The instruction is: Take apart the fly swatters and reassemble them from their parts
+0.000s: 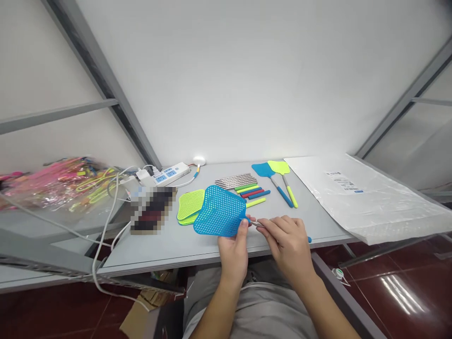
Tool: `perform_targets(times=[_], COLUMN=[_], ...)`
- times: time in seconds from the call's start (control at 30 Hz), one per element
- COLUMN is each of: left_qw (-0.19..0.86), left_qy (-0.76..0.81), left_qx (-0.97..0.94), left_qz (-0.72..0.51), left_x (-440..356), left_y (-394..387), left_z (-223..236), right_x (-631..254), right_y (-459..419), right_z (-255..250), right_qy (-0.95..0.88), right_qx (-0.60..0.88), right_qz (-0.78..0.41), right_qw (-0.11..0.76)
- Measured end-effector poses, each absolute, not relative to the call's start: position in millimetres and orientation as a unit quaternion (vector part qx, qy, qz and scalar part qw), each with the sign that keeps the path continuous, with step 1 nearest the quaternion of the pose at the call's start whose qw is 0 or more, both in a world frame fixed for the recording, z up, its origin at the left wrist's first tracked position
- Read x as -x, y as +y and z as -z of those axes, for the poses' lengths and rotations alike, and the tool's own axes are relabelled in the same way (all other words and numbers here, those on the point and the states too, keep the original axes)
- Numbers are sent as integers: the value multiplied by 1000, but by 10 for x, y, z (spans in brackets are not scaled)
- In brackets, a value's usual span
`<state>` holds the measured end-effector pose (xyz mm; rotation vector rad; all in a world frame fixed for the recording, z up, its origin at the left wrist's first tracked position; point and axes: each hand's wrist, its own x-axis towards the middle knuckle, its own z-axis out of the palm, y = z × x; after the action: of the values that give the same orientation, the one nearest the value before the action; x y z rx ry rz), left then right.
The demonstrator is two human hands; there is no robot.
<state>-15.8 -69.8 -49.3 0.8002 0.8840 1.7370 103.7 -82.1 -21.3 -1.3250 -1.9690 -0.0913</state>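
My left hand [235,249] pinches a blue perforated fly swatter head [221,212] at its narrow neck. Closed around the metal rod that meets this neck is my right hand [287,238]; a blue grip end [310,239] pokes out past it. Whether the rod is fully seated in the neck cannot be made out. Lime green swatter heads [189,205] lie on the table behind the blue one. Farther back are a row of silver rods [236,181] and several coloured grip tubes [252,190]. Two whole swatters, one blue [264,170] and one lime [279,167], rest to the right.
A white plastic package [353,193] covers the table's right side. At left are a power strip [171,173] with plugs and white cables [104,230], a pixelated dark object [153,210], and bagged colourful items [70,183]. Metal shelf posts [106,80] flank the grey table [155,254].
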Motion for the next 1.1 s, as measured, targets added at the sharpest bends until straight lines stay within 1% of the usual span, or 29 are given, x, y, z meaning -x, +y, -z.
perform_targets(times=[0.13,0.2,0.4,0.6,0.83,1.0,1.1], left_qw=[498,503,530,534,496,427,397], left_qy=[373,370,341,336,364,325,303], left_qx=[-320,-321,-290,-295,-339,-257,-239], left_qz=[-714,-712,-720,-718,-712,-803,-833], left_x=[91,47,-20,28,201,650,866], left_y=[-765,-779,-774,-780,-769,-612,-554], left_z=[508,529,562,504,409,193,86], right_x=[-1089,-1108,-1097,-1072,-1137,-1324,-1423], right_y=[-931,-960,-949,-935,-959,-906,-881], right_z=[249,247,249,264,222,208,200], right_qy=[-731,-711,-715,-746,-755,-753,-765], right_qx=[523,536,537,531,504,495,481], right_qz=[55,73,69,32,45,78,85], right_qw=[435,449,442,400,417,427,419])
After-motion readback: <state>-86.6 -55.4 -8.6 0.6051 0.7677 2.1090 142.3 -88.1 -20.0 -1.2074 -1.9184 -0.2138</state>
